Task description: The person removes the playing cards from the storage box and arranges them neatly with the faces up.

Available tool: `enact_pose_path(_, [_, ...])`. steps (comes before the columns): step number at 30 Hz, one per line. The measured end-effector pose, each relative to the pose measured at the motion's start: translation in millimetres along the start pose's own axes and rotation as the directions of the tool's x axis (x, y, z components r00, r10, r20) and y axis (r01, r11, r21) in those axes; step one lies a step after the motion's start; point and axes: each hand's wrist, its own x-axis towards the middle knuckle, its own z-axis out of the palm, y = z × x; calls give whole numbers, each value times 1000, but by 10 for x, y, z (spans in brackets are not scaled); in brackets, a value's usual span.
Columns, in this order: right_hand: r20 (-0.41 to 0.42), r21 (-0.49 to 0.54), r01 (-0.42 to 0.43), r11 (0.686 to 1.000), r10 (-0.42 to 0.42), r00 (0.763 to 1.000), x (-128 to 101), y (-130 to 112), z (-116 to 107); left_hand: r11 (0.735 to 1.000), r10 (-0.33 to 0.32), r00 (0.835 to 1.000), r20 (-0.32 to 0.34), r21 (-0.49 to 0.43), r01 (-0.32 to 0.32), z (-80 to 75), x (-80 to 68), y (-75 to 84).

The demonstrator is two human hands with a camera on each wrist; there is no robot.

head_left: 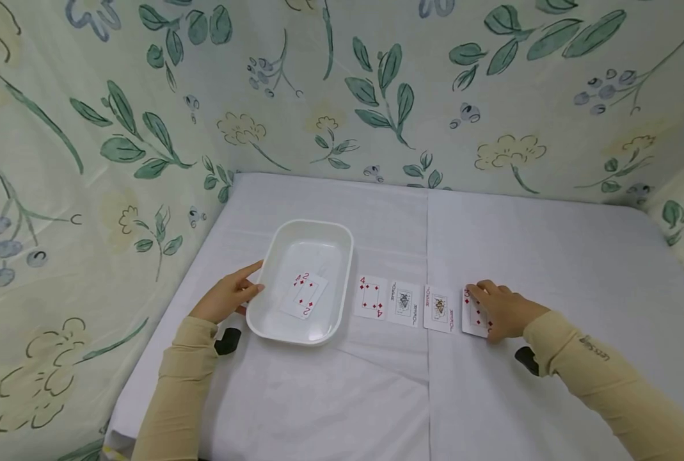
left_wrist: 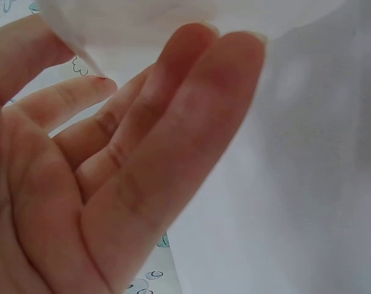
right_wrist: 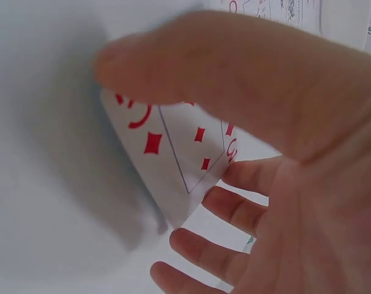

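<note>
My left hand (head_left: 224, 296) is at the left side of a white tray (head_left: 346, 282). Its index finger and thumb stretch out and touch the tray's rim; the left wrist view shows the fingers (left_wrist: 173, 122) fairly straight and spread against the white wall. Inside the tray lie overlapping diamond playing cards (head_left: 304, 296), a two on top. To the right, my right hand (head_left: 505, 310) pinches a red diamond playing card (head_left: 475, 315) between thumb and fingers. Up close, one edge of the diamond card (right_wrist: 153, 168) is tilted off the cloth; part of its face is hidden by the thumb.
Between tray and right hand, a row of cards lies face up: a four of diamonds (head_left: 370, 296) and two jokers, one grey (head_left: 405, 303) and one coloured (head_left: 439, 309). White cloth (head_left: 549, 250) covers the table. Floral curtains (head_left: 342, 115) rise behind and at the left.
</note>
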Motion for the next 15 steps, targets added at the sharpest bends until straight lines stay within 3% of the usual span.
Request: enact_pose_path(15, [45, 6, -15, 1000, 15, 999, -22, -68, 8, 1000, -10, 1000, -9, 17, 10, 9, 11, 0])
